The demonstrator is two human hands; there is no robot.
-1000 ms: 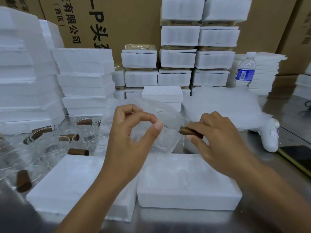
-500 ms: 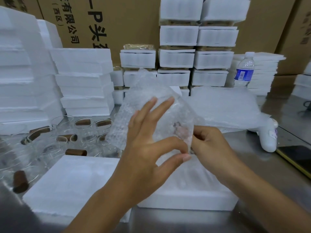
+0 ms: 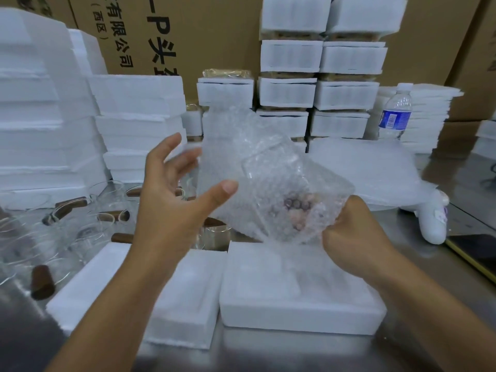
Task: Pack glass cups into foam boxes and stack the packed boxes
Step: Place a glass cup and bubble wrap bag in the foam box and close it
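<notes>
A glass cup inside a clear bubble-wrap bag (image 3: 271,183) is held up over the table. My right hand (image 3: 354,234) grips the bag's lower right end, fingers showing through the wrap. My left hand (image 3: 174,194) is beside the bag's left edge with fingers spread, thumb near the wrap. Below lie two white foam box halves, one at the left (image 3: 139,294) and one at the right (image 3: 300,288). Several bare glass cups with brown wooden handles (image 3: 80,224) stand at the left.
Tall stacks of foam pieces (image 3: 48,124) rise at the left, packed foam boxes (image 3: 319,87) are stacked at the back. A water bottle (image 3: 396,114), a pile of bubble-wrap bags (image 3: 370,170), a white tool (image 3: 432,221) and a dark phone (image 3: 477,251) sit at the right.
The cup went into the bubble-wrap bag and was lifted. My left hand let go of the wrap and opened to the left; my right hand now grips the bag from below.
</notes>
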